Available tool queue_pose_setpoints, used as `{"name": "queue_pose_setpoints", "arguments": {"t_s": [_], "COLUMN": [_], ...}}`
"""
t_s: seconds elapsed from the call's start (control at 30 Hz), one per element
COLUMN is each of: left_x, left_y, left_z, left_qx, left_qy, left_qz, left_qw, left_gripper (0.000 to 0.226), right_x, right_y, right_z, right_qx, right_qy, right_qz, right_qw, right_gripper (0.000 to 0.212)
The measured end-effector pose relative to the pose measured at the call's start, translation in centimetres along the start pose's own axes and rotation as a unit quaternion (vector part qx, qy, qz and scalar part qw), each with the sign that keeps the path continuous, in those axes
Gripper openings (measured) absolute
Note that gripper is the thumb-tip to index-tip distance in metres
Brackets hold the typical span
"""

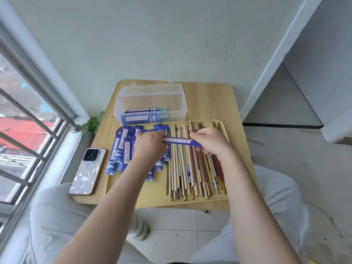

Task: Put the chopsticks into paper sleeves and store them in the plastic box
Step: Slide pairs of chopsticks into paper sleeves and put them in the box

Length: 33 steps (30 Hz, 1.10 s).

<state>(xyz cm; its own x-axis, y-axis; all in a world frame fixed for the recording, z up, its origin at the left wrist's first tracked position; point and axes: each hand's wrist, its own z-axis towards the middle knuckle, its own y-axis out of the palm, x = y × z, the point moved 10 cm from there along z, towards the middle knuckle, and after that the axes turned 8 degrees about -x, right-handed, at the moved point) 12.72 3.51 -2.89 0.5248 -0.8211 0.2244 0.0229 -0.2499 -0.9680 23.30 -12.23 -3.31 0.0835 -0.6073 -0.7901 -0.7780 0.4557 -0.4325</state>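
Observation:
A yellow tray [190, 203] on the small wooden table holds a pile of blue paper sleeves [122, 151] on its left and several loose chopsticks [188, 174] on its right. My left hand [150, 147] and my right hand [209, 141] hold one blue sleeve [181, 140] crosswise between them, just above the chopsticks. Each hand grips one end of it. Whether chopsticks are inside that sleeve is hidden by my fingers. Behind the tray stands the clear plastic box [152, 100], lid open, with a few sleeved chopsticks [146, 116] lying in it.
A phone [88, 170] lies face down on the table's left edge, beside the tray. A window with metal bars [28, 111] runs along the left. A green plant leaf [93, 122] pokes up by the table's far left corner. My knees sit under the table's near edge.

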Motion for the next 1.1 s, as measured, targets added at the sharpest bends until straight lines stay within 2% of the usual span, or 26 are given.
{"name": "queue_pose_setpoints", "arguments": {"t_s": [0.07, 0.17, 0.23, 0.3, 0.4, 0.5, 0.6, 0.67, 0.7, 0.8, 0.97, 1.1], "left_x": [0.1, 4.1, 7.2, 9.2, 9.2, 7.5, 6.3, 6.1, 6.0, 5.9, 6.0, 5.6], "left_y": [0.1, 0.5, 1.6, 2.8, 3.9, 5.6, 7.9, 9.7, 10.3, 11.2, 11.3, 11.3], "left_z": [0.1, 0.1, -0.4, -0.8, -0.5, -0.6, -1.2, -1.6, -1.7, -1.5, -1.6, -1.4], "left_qx": [-0.012, -0.031, -0.073, -0.123, -0.137, -0.168, -0.195, -0.216, -0.223, -0.224, -0.233, -0.226], "left_qy": [-0.016, 0.059, 0.119, 0.129, 0.085, 0.02, -0.058, -0.107, -0.121, -0.138, -0.13, -0.133], "left_qz": [0.035, 0.076, 0.023, -0.065, -0.125, -0.215, -0.397, -0.482, -0.498, -0.512, -0.518, -0.516], "left_qw": [0.999, 0.995, 0.99, 0.982, 0.979, 0.962, 0.895, 0.843, 0.829, 0.818, 0.813, 0.815], "left_gripper": [0.022, 0.03, 0.038, 0.046, 0.049, 0.04, 0.036, 0.035, 0.035, 0.041, 0.041, 0.041], "right_x": [0.4, 0.7, 0.7, 0.9, 2.8, 5.6, 7.8, 8.3, 8.1, 8.0, 8.5, 9.1], "right_y": [-1.1, -2.8, -2.5, -2.0, -2.5, -3.7, -2.7, -1.8, -1.5, -1.1, -1.1, -0.9], "right_z": [-0.3, -0.6, -0.5, -0.3, -0.2, -0.6, -0.2, -0.1, -0.1, 0.1, 0.4, 1.0], "right_qx": [0.044, 0.126, 0.127, 0.114, 0.137, 0.183, 0.158, 0.152, 0.153, 0.152, 0.153, 0.155], "right_qy": [-0.014, -0.046, -0.062, -0.071, -0.045, 0.015, 0.08, 0.102, 0.103, 0.119, 0.134, 0.141], "right_qz": [0.054, 0.022, 0.001, 0.005, 0.045, -0.04, -0.171, -0.209, -0.208, -0.205, -0.204, -0.159], "right_qw": [0.997, 0.991, 0.99, 0.991, 0.989, 0.982, 0.969, 0.961, 0.96, 0.959, 0.957, 0.965], "right_gripper": [0.023, 0.028, 0.028, 0.027, 0.033, 0.034, 0.024, 0.016, 0.008, 0.03, 0.022, 0.018]}}
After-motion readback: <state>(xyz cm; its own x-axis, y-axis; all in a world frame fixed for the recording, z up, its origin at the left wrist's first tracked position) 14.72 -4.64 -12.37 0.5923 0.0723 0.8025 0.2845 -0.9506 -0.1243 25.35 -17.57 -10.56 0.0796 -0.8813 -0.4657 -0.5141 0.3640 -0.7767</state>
